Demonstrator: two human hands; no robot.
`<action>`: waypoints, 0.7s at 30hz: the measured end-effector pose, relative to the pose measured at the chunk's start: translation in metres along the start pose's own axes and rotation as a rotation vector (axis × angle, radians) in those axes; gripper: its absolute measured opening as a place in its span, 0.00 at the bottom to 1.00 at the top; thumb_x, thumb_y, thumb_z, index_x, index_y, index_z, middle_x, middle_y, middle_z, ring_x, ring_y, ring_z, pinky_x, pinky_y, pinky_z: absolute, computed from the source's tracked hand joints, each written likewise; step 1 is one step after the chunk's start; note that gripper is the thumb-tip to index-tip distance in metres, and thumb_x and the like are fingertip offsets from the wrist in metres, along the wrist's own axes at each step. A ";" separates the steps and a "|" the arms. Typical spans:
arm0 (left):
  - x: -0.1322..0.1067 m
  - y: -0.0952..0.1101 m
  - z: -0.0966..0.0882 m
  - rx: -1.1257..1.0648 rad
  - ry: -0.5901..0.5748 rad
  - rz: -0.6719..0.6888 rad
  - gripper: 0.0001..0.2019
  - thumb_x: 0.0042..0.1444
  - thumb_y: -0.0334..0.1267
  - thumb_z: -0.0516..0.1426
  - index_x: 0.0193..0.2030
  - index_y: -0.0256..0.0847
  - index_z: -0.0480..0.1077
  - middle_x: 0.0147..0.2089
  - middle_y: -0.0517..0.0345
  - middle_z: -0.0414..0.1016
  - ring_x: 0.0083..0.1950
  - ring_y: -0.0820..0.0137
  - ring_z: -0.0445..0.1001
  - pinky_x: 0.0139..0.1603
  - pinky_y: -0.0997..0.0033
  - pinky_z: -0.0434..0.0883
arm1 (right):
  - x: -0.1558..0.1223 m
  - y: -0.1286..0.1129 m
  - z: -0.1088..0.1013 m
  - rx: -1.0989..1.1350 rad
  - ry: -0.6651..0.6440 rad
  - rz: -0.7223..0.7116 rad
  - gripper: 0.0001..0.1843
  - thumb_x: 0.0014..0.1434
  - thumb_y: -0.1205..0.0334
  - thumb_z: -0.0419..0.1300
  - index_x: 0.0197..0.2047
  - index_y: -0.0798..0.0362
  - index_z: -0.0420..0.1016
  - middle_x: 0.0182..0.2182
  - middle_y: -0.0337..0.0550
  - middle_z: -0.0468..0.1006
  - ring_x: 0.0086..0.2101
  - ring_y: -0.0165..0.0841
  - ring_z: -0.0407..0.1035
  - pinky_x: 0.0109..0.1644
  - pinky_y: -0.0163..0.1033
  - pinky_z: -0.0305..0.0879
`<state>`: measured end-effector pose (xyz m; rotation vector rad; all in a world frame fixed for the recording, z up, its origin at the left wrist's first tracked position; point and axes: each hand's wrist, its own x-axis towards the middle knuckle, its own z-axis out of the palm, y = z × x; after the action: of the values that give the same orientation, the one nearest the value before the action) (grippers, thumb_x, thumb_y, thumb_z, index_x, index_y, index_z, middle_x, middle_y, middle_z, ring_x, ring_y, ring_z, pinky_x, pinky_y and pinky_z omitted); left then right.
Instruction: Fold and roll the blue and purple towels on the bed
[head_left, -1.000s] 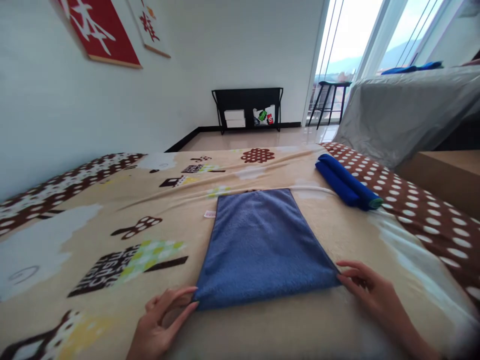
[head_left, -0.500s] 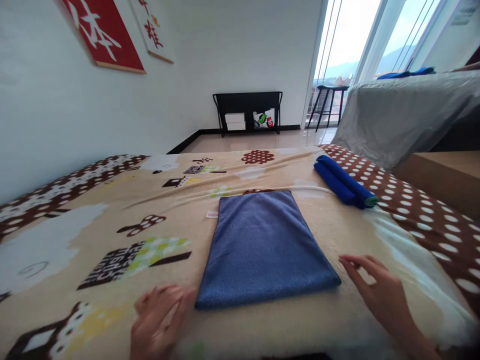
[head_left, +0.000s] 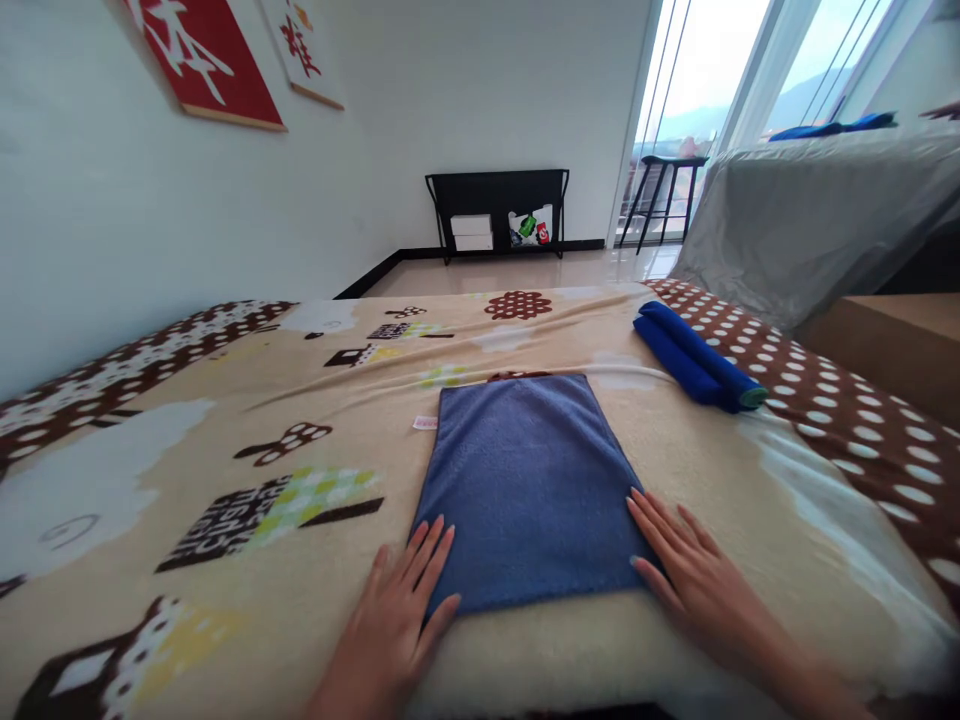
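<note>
A blue towel point(head_left: 529, 480) lies flat as a rough rectangle on the patterned blanket point(head_left: 300, 620), a small white label point(head_left: 425, 423) sticking out from its left edge. My left hand point(head_left: 397, 610) rests with fingers stretched over the towel's near left corner. On the opposite side, my right hand point(head_left: 686, 570) lies flat, its fingertips on the near right corner. Neither hand grips anything. Farther off to the right is a rolled bright blue cloth point(head_left: 697, 358) with a green edge, apart from both hands.
Beyond the bed stands a black rack point(head_left: 497, 210) with white boxes and a printed bag. A stool point(head_left: 666, 190) is by the window. At right, a plastic-covered piece of furniture point(head_left: 810, 210) carries another blue cloth point(head_left: 832, 127); part of a person's hand point(head_left: 941, 112) shows at the edge.
Both hands have moved inward from beside the towel onto its near corners, and their fingers have gone from curled to stretched out flat. The rolled cloth lies as before.
</note>
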<state>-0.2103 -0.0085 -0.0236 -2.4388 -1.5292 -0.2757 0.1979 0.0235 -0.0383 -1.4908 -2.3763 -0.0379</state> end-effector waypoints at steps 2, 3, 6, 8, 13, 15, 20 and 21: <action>0.027 0.008 -0.013 -0.027 0.002 0.009 0.34 0.68 0.50 0.48 0.76 0.49 0.39 0.75 0.53 0.53 0.74 0.60 0.55 0.73 0.45 0.53 | 0.024 -0.014 -0.008 0.025 0.023 -0.027 0.34 0.70 0.48 0.47 0.75 0.46 0.47 0.71 0.42 0.52 0.69 0.41 0.49 0.73 0.57 0.50; 0.048 0.017 -0.017 -0.050 -0.005 0.010 0.32 0.69 0.48 0.47 0.76 0.47 0.40 0.76 0.53 0.51 0.75 0.61 0.53 0.73 0.45 0.52 | 0.044 -0.028 -0.009 0.042 0.029 -0.053 0.32 0.71 0.49 0.46 0.74 0.48 0.50 0.71 0.43 0.52 0.70 0.40 0.47 0.73 0.56 0.49; 0.115 0.038 -0.016 -0.115 -0.078 0.003 0.29 0.70 0.41 0.43 0.76 0.39 0.44 0.77 0.50 0.44 0.77 0.63 0.46 0.74 0.50 0.52 | 0.105 -0.067 0.001 0.083 -0.002 -0.134 0.29 0.72 0.54 0.42 0.73 0.52 0.55 0.71 0.44 0.50 0.70 0.37 0.45 0.73 0.52 0.50; 0.135 0.036 -0.002 -0.129 -0.138 -0.033 0.29 0.70 0.43 0.43 0.75 0.36 0.47 0.77 0.49 0.45 0.77 0.62 0.46 0.74 0.50 0.52 | 0.123 -0.069 0.013 0.099 -0.047 -0.147 0.30 0.72 0.51 0.43 0.72 0.53 0.56 0.71 0.46 0.51 0.70 0.37 0.45 0.73 0.52 0.49; 0.078 -0.019 0.026 -0.125 -0.168 -0.119 0.31 0.70 0.52 0.43 0.76 0.46 0.44 0.76 0.52 0.50 0.76 0.63 0.51 0.74 0.48 0.51 | 0.080 0.007 0.020 0.085 -0.111 -0.027 0.36 0.71 0.42 0.42 0.75 0.49 0.46 0.72 0.43 0.49 0.71 0.37 0.43 0.74 0.53 0.45; 0.059 -0.034 0.022 -0.109 -0.157 -0.113 0.30 0.70 0.52 0.43 0.75 0.49 0.44 0.75 0.54 0.52 0.75 0.62 0.52 0.74 0.45 0.49 | 0.071 0.029 0.010 0.074 -0.101 0.002 0.35 0.71 0.42 0.42 0.75 0.47 0.45 0.72 0.42 0.50 0.71 0.36 0.43 0.74 0.54 0.44; 0.144 -0.021 0.005 -0.161 -0.120 -0.057 0.29 0.71 0.47 0.41 0.76 0.42 0.43 0.77 0.52 0.45 0.77 0.63 0.46 0.75 0.49 0.47 | 0.162 -0.006 0.005 0.074 -0.028 -0.125 0.34 0.71 0.45 0.41 0.73 0.54 0.53 0.72 0.47 0.48 0.71 0.38 0.40 0.75 0.52 0.41; 0.174 -0.016 0.006 -0.173 -0.114 -0.053 0.30 0.70 0.44 0.41 0.76 0.40 0.43 0.78 0.51 0.43 0.78 0.64 0.43 0.76 0.51 0.46 | 0.190 -0.021 0.011 0.074 -0.037 -0.144 0.34 0.72 0.47 0.41 0.73 0.57 0.54 0.72 0.47 0.48 0.71 0.38 0.39 0.75 0.52 0.41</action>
<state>-0.1494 0.1489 0.0223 -2.5899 -1.6843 -0.2946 0.1016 0.1817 0.0107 -1.2962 -2.4828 0.0435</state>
